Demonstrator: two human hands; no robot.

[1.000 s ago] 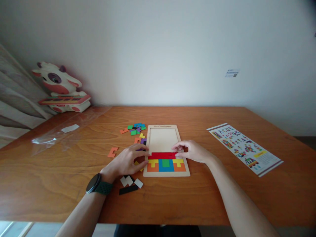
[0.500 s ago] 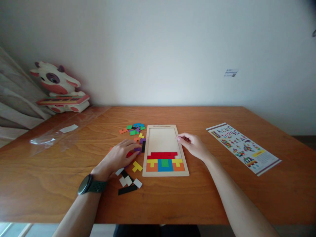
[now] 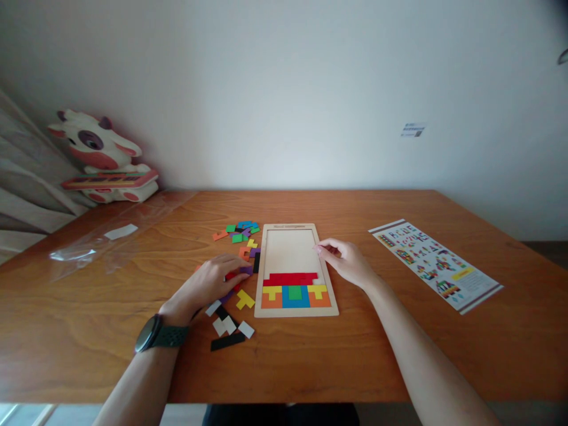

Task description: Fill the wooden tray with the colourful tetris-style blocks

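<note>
One view, head cam: left hand (image 3: pixel 212 284) lies flat on loose puzzle pieces (image 3: pixel 242 236) left of the puzzle frame (image 3: pixel 290 248), fingers over a red piece (image 3: pixel 231 276); grip state can't tell. Right hand (image 3: pixel 348 262) w/ curled fingers rests on frame's right rim, holding nothing. Frame's long axis runs away from the person across the counter (image 3: pixel 89 319).

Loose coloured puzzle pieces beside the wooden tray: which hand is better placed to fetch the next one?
Probably left: the left hand already rests on the loose coloured puzzle pieces; the right hand sits at the wooden tray.
</note>
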